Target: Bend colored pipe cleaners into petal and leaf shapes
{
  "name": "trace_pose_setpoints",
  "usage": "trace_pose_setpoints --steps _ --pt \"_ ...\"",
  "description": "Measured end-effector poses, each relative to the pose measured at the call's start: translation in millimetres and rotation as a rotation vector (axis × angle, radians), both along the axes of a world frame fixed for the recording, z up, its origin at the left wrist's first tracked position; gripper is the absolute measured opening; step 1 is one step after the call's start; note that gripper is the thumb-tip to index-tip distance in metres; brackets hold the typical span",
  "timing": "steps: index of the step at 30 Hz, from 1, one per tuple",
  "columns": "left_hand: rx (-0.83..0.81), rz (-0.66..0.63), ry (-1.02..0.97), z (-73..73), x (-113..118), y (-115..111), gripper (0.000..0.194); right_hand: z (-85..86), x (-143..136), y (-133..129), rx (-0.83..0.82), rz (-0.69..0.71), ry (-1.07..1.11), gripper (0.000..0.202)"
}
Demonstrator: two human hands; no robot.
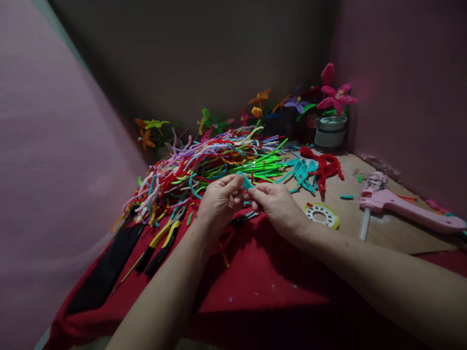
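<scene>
Between my two hands is a bent teal pipe cleaner (246,183), held above the front of the table. My left hand (223,197) pinches one end of it between thumb and fingers. On the other end my right hand (272,201) closes its thumb and fingertips. Just behind the hands lies a large heap of pipe cleaners (204,155) in many colours, with a bright green bundle (259,165) at its right. Teal pipe cleaner loops (303,171) and a red shaped piece (323,167) rest on the board to the right.
Pliers (164,240) with yellow-black handles and a black flat object (107,272) lie at left on the red cloth (262,287). A tape roll (321,215) and a pink glue gun (408,206) are on the cardboard (394,240). Pipe-cleaner flowers (335,99) stand along the back.
</scene>
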State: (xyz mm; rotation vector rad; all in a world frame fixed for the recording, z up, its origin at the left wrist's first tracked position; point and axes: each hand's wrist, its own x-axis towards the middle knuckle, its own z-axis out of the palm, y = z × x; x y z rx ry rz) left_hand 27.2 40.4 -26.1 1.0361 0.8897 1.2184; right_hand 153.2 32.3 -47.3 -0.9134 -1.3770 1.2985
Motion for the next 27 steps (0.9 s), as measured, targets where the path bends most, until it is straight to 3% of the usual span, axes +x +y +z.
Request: trace_pose_setpoints --steps 4,11,15,19,24,27 --pt "-0.056 -0.074 0.079 -3.8 -6.6 2.4 0.017 1.6 3.4 3.7 -0.051 0.066 0.046 0.031" --pt "-0.144 -0.207 -0.062 -11.5 -9.5 8.4 0.021 1.2 5.0 7.6 -0.116 0.232 0.14 0.031" --pt "-0.082 -0.013 -0.03 -13.3 -0.1 4.6 0.017 0.3 1.5 4.5 -0.14 0.195 0.139 0.031" --pt "0.088 0.207 0.056 -14.3 12.5 -5.1 0.022 0.5 -4.3 -1.1 -0.151 0.107 0.16 0.029" --pt "0.055 0.139 0.044 -8.7 15.0 -9.1 0.021 2.9 -5.1 -3.3 -0.072 0.037 0.112 0.028" --pt "0.068 0.235 0.022 -5.8 12.1 -6.1 0.022 2.5 -4.8 -4.6 -0.051 -0.005 0.027 0.027"
